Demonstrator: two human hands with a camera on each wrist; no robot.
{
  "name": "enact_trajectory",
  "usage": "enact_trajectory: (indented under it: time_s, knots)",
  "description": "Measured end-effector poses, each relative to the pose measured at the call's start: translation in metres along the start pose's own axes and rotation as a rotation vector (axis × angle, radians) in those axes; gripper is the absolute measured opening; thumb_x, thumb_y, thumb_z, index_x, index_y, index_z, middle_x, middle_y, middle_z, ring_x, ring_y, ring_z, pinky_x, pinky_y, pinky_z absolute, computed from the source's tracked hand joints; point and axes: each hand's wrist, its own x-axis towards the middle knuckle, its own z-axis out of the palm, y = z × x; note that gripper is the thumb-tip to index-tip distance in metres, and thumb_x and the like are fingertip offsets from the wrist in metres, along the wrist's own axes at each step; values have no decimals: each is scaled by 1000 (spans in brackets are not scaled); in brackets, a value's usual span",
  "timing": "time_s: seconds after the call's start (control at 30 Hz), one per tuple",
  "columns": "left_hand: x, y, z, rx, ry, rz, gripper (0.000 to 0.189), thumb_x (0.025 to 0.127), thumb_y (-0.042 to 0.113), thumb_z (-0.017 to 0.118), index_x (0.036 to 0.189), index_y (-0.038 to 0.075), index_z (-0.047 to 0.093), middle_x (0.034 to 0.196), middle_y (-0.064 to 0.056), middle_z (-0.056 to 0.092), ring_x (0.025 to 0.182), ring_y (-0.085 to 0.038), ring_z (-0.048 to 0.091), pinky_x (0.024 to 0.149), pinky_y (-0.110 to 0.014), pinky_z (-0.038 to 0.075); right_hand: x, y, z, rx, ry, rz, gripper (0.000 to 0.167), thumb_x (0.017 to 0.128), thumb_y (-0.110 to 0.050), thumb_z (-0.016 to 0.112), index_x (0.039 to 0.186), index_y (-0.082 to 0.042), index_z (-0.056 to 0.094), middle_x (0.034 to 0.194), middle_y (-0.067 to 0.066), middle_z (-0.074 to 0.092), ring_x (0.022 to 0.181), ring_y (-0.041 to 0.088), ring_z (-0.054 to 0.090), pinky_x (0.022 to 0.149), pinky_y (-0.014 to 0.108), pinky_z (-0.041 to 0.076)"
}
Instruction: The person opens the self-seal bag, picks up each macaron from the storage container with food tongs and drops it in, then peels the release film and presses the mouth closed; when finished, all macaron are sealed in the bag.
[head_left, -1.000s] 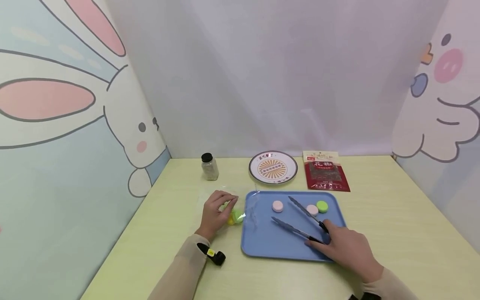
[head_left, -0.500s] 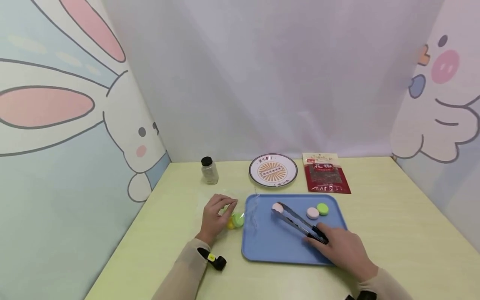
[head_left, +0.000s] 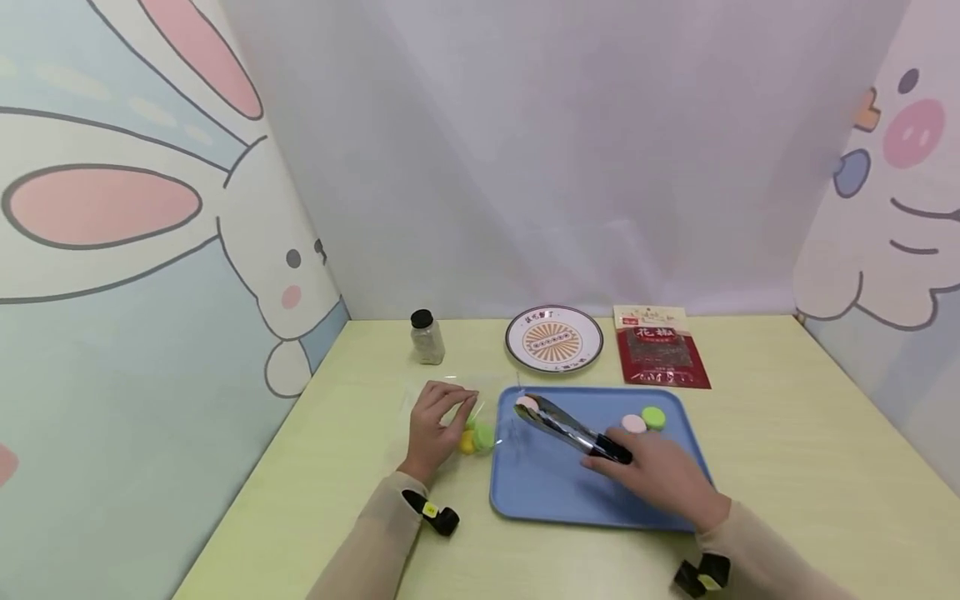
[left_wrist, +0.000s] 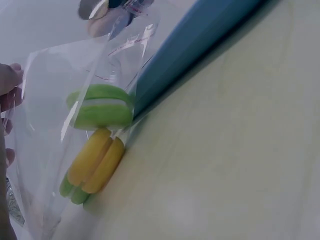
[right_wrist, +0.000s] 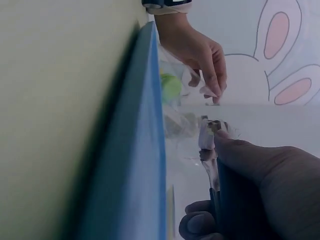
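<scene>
My left hand (head_left: 438,429) pinches the upper edge of a clear plastic bag (left_wrist: 42,95) at the tray's left side. Inside the bag are a green macaron (left_wrist: 102,117), a yellow macaron (left_wrist: 90,155) and another green one, partly hidden below. My right hand (head_left: 660,471) grips black-handled metal tongs (head_left: 573,429) over the blue tray (head_left: 558,492). Between the tong tips is a pale pink macaron (head_left: 527,403), close to the bag's mouth. Another pale pink macaron (head_left: 633,423) and a green macaron (head_left: 653,417) lie side by side on the tray's right part.
Along the back of the table stand a black-capped jar (head_left: 427,340), a patterned white plate (head_left: 554,339) and a red spice packet (head_left: 662,348). Behind them rises a pale backdrop (head_left: 555,167), with cartoon-printed side walls.
The tongs have closed on the pink macaron and carried it left from its place on the tray toward the bag. My right hand has shifted left; my left hand keeps its hold.
</scene>
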Motion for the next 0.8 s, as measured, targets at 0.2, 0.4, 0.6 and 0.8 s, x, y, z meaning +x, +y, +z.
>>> enact_trajectory:
  time_s: [0.2, 0.4, 0.6, 0.8]
  knots:
    - [-3, 1, 2, -18, 24, 27, 19, 87, 3, 77, 104, 10, 78, 95, -3, 69, 88, -20, 62, 79, -26, 51, 41, -18, 6, 9, -79, -52, 47, 83, -74, 63, 74, -29, 53, 60, -9, 45, 54, 7, 41, 50, 25, 30]
    - [0, 3, 1, -24, 18, 20, 18, 87, 2, 77, 104, 8, 78, 96, -4, 69, 89, -20, 63, 80, -25, 51, 59, -35, 21, 50, -109, -121, 45, 85, -70, 65, 75, -27, 54, 60, -9, 45, 52, 7, 40, 49, 25, 31]
    - [2, 3, -2, -12, 15, 7, 16, 88, 3, 76, 103, 8, 78, 97, -4, 70, 91, -20, 63, 80, -25, 50, 62, -39, 28, 48, -94, -120, 44, 84, -70, 65, 75, -28, 54, 60, -8, 48, 51, 9, 41, 47, 27, 31]
    - [2, 3, 1, -20, 34, 31, 19, 85, 0, 77, 102, 7, 78, 95, -4, 69, 87, -20, 63, 73, -23, 50, 65, -26, 43, 73, -75, -143, 43, 87, -69, 63, 77, -29, 53, 58, -9, 43, 50, 6, 38, 48, 24, 30]
